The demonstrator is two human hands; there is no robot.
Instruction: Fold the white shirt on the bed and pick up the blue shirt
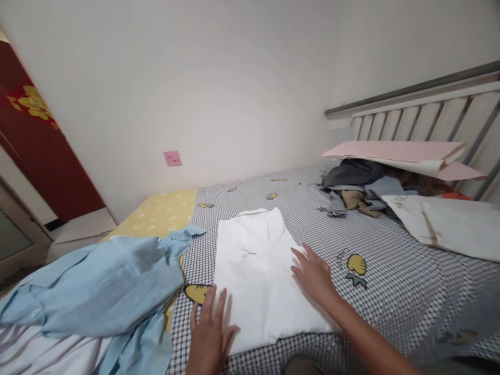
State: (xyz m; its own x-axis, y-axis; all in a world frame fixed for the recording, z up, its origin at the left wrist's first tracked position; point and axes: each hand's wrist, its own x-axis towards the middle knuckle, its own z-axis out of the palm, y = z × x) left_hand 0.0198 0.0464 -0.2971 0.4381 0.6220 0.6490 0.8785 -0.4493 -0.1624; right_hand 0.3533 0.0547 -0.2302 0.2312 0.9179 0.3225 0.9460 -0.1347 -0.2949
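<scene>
Head view: white shirt (258, 276) flat on the bed (406, 291), left hand (209, 333) and right hand (315, 275) spread at its edges, both grips released; I judge this smoothing, the next move needing even pressure.

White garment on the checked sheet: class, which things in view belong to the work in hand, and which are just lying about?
In use:
- white garment
- left hand
- right hand
- checked sheet beneath

Lying about:
- light-blue garment
- pale cloth
- heaped clothes
- pink sheets over them
</scene>
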